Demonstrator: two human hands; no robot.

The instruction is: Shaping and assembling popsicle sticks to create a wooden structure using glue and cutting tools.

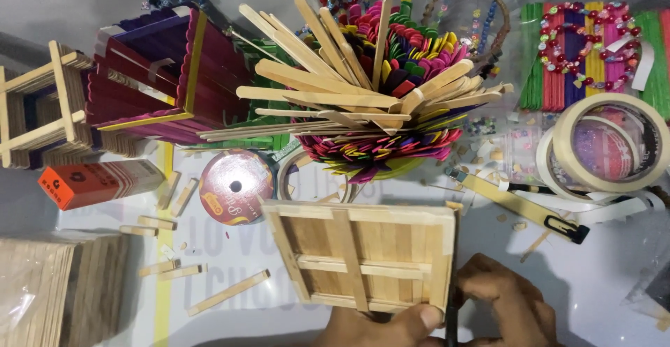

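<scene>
A flat panel of plain wooden craft sticks [363,256], with crossbars glued over it, is held above the table at the bottom centre. My left hand [380,326] grips its lower edge, thumb on the bottom right corner. My right hand [506,305] is closed around a dark thin tool [451,319] that stands against the panel's right edge; what kind of tool it is I cannot tell.
A basket [380,96] full of plain and coloured craft sticks stands behind the panel. Stick-built boxes [164,75] sit at the left, an orange box [98,183], a ribbon spool [236,186], tape rolls [607,145], a yellow cutter [520,207], beads, and cut stick pieces [227,292].
</scene>
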